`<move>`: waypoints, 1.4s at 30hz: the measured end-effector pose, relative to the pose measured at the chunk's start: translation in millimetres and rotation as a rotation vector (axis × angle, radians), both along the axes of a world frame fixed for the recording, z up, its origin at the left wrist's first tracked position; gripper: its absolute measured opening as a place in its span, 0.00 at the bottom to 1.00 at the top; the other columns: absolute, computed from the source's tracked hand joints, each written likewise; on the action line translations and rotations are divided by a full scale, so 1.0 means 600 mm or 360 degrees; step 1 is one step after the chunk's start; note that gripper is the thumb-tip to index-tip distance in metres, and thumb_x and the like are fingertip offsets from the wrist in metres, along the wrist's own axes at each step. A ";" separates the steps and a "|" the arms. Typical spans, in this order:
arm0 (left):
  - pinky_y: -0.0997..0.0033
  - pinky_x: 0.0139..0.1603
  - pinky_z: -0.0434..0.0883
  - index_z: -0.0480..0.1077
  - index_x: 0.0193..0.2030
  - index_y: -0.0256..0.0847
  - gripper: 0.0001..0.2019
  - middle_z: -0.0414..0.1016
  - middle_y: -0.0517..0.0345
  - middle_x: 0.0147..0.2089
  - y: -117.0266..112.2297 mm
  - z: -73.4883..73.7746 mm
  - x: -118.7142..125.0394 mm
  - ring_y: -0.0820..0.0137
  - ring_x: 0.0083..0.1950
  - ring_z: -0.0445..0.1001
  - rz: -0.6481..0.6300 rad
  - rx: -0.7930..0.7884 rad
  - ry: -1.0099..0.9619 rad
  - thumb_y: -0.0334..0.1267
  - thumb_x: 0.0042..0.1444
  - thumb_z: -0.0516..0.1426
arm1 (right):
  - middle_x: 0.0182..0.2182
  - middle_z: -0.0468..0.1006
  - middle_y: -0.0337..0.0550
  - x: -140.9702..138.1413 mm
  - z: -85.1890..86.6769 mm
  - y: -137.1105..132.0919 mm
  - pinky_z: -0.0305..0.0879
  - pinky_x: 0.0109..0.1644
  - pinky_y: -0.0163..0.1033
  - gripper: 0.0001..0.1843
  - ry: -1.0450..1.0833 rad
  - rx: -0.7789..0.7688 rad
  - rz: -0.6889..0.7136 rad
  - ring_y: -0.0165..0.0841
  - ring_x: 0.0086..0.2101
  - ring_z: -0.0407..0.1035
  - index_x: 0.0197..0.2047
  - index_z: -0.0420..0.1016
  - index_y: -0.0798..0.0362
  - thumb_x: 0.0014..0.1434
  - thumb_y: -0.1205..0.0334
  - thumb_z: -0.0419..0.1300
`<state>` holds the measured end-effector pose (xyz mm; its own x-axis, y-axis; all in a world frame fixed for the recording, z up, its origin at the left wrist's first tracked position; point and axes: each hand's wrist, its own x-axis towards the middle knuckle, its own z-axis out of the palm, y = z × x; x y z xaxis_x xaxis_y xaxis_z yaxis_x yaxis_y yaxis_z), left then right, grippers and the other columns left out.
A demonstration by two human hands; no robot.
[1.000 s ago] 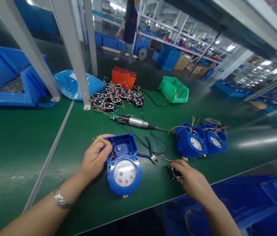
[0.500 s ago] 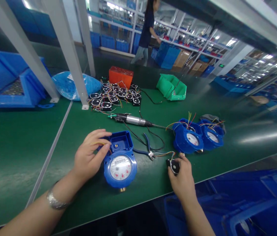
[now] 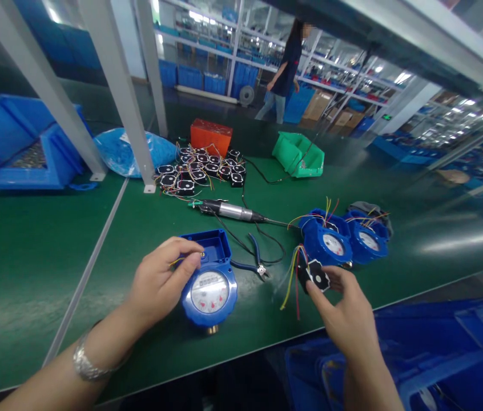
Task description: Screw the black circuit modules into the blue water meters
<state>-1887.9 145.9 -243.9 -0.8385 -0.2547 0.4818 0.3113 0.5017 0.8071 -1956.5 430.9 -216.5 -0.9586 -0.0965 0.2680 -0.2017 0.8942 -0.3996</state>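
Note:
A blue water meter (image 3: 209, 291) with a white dial lies in front of me, its square housing open at the top. My left hand (image 3: 166, 274) is closed at the housing's left edge, thumb and forefinger pinched together; a thin yellow wire (image 3: 175, 261) shows beside them. To the right, my right hand (image 3: 344, 299) grips a small black module (image 3: 317, 278) with a white outline, raised off the bench. Its red, yellow and pale wires hang down on the left. Diagonal cutters (image 3: 260, 268) with blue handles lie between the two hands.
An electric screwdriver (image 3: 233, 211) lies behind the cutters, its cable looping nearby. Two wired blue meters (image 3: 331, 245) stand at right. Several black modules (image 3: 198, 168) are heaped before an orange box (image 3: 210, 136). A green bin (image 3: 299, 155) stands behind; a person (image 3: 286, 68) walks beyond.
My right hand has lifted and turned the black module, so its wires now dangle. My left fingers have moved slightly right over the housing. The person in the background has moved right.

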 end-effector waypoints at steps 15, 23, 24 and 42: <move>0.77 0.25 0.58 0.66 0.25 0.36 0.07 0.59 0.62 0.23 0.024 0.023 -0.001 0.76 0.24 0.59 0.0180 0.0403 -0.0170 0.35 0.51 0.52 | 0.39 0.69 0.39 -0.039 0.070 -0.210 0.61 0.47 0.35 0.13 0.0212 -0.0336 0.1470 0.27 0.42 0.63 0.38 0.66 0.55 0.47 0.66 0.62; 0.71 0.41 0.67 0.62 0.32 0.37 0.04 0.67 0.59 0.29 0.022 0.004 0.022 0.71 0.36 0.69 0.0013 0.1402 -0.0049 0.36 0.55 0.52 | 0.41 0.70 0.39 -0.084 0.038 -0.242 0.61 0.50 0.34 0.16 -0.0126 -0.0315 0.1687 0.26 0.43 0.64 0.39 0.70 0.54 0.44 0.68 0.64; 0.73 0.39 0.67 0.62 0.33 0.37 0.04 0.67 0.60 0.26 0.024 0.002 0.024 0.72 0.35 0.69 0.0058 0.1452 -0.0065 0.36 0.55 0.52 | 0.41 0.70 0.39 -0.085 0.036 -0.244 0.61 0.49 0.35 0.16 -0.0162 -0.0273 0.1698 0.27 0.43 0.64 0.40 0.71 0.54 0.45 0.68 0.63; 0.81 0.27 0.63 0.65 0.30 0.37 0.04 0.64 0.61 0.28 0.021 -0.001 0.024 0.77 0.28 0.64 0.0418 0.1180 -0.0029 0.28 0.45 0.56 | 0.42 0.69 0.37 -0.094 0.044 -0.257 0.60 0.50 0.37 0.16 -0.0300 0.0141 0.1780 0.27 0.44 0.62 0.41 0.71 0.52 0.46 0.69 0.63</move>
